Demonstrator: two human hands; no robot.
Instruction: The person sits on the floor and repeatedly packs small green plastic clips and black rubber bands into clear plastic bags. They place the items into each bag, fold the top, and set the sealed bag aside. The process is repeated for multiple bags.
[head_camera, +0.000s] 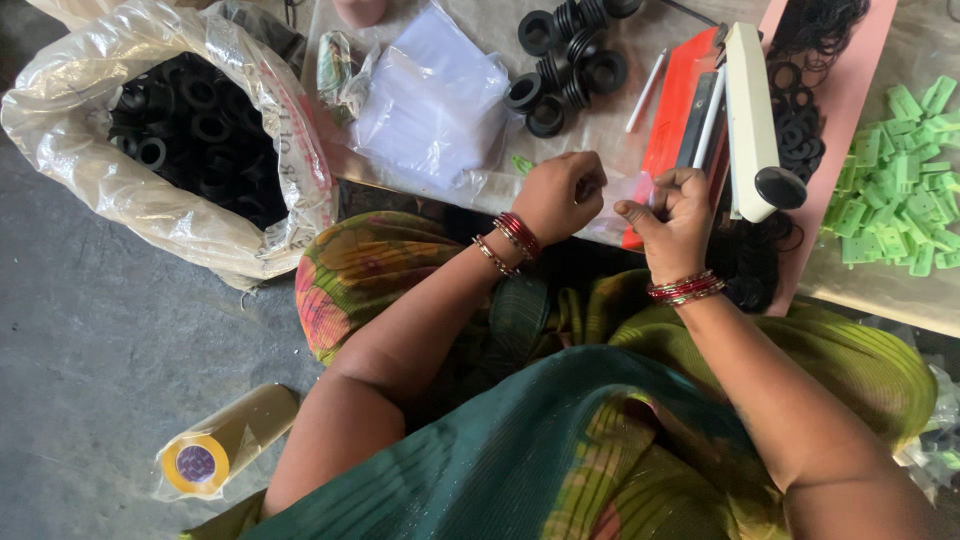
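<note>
1. The left hand (560, 195) is clenched, its fingertips pinching the left edge of a small clear plastic pouch (622, 192) at the near edge of the desk (610, 120).
2. The right hand (675, 215) grasps the right end of the same pouch, thumb extended, just beside the heat sealer (745, 110), whose white arm and black knob lie over an orange base.
3. The pouch is held between both hands, just above the desk edge; its contents cannot be made out.
4. A stack of clear bags (430, 95) lies left of the hands; black rubber rings (570, 55) sit at the far side.
5. Green plastic clips (900, 180) are heaped at the far right.
6. A large sack (170, 140) of black rings stands on the floor at left; a tape roll (215, 450) lies near left.
</note>
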